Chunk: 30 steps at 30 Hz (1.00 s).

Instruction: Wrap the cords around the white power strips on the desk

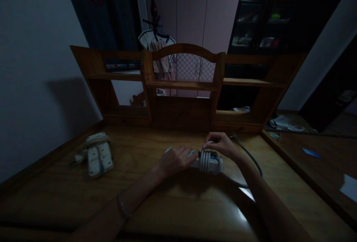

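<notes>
A white power strip [216,166] lies on the wooden desk, with several turns of its grey-white cord [205,161] wound around one end. My left hand [178,159] rests over the strip's left part and grips it, its fingertips close to the coils. On the right, my right hand [221,144] pinches the cord just above the coils. From the strip's right end the loose cord curves out over the desk and back to a plug [234,135] behind my right hand. My left hand hides much of the strip's top.
A second white power strip [100,158], its cord wrapped around it, lies on the left of the desk [134,197]. A wooden shelf unit [181,86] stands along the back edge. At right, a lower wooden surface holds a blue card [311,152] and white paper [348,186].
</notes>
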Tool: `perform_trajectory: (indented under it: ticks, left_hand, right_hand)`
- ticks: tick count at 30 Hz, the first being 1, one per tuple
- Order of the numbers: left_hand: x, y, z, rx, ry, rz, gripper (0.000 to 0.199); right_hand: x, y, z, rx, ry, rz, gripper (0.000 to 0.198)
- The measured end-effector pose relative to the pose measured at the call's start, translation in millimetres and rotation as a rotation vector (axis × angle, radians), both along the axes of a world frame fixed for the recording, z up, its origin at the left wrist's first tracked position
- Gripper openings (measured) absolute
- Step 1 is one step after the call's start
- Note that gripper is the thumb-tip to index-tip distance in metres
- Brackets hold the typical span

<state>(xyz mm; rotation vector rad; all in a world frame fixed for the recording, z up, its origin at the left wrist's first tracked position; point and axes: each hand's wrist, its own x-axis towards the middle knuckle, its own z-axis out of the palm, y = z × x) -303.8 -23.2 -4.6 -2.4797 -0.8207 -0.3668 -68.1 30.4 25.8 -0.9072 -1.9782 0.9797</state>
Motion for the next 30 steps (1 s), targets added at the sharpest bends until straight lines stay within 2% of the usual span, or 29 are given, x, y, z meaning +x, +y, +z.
perform_trajectory:
  ticks: [3, 6, 10, 15, 24, 30]
  left_hand:
    - [0.7, -1.9, -2.4, 0.013, -0.028, -0.032, 0.036]
    - [0.4, -2.6, -5.5, 0.008, -0.071, -0.058, 0.046]
    - [-0.6, -2.2, -7.4, -0.010, -0.131, -0.071, 0.054]
    - [0.4, -3.4, -5.5, -0.050, -0.187, -0.030, 0.061]
    - [-0.1, -4.0, -6.5, 0.006, -0.160, -0.012, 0.056]
    - [-2.4, -6.6, -3.4, 0.001, -0.206, -0.013, 0.057]
  right_hand:
    - [0.7, 3.0, -3.6, -0.069, -0.014, 0.057, 0.032]
    - [-0.3, 4.3, -5.9, -0.067, 0.004, 0.102, 0.030]
    - [-2.6, 2.7, -4.6, -0.013, 0.009, 0.081, 0.030]
    - [-4.1, -0.6, -0.1, -0.012, 0.004, 0.049, 0.034]
    - [-0.9, 2.3, -2.3, -0.044, -0.038, 0.060, 0.035]
    - [-2.9, 2.9, -9.8, 0.023, -0.119, -0.057, 0.042]
